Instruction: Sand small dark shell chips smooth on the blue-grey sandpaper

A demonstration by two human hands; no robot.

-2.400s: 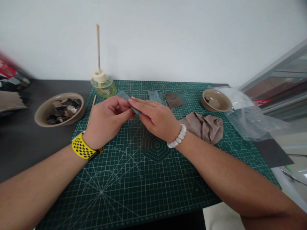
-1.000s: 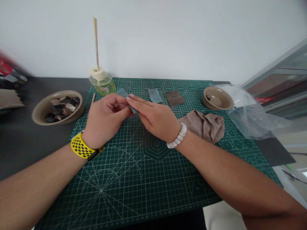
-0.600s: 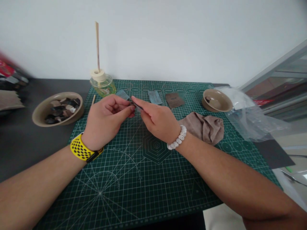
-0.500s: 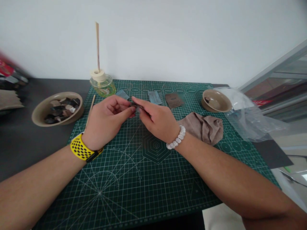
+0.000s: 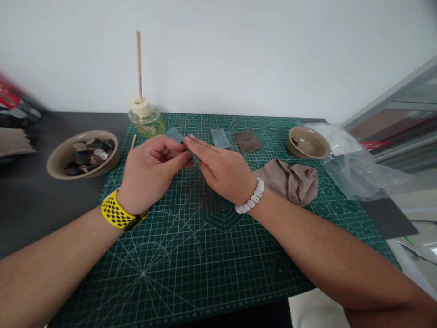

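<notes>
Grey sheet (image 5: 195, 158) sits in the straight-fingered right hand (image 5: 225, 172).

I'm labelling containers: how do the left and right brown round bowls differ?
The left brown round bowl holds many dark and tan pieces; the right brown round bowl, very few. The left bowl looks larger in view than the right bowl. Both stand upright.

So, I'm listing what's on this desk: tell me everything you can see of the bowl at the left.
The bowl is brown, round and wide-mouthed, with a smooth rim; ceramic or plastic, I can't tell. It stands upright on the dark tabletop, its right side reaching the edge of the green mat in view. Chunky black, brown and pale pieces are heaped inside. The left hand is apart from it.
</notes>
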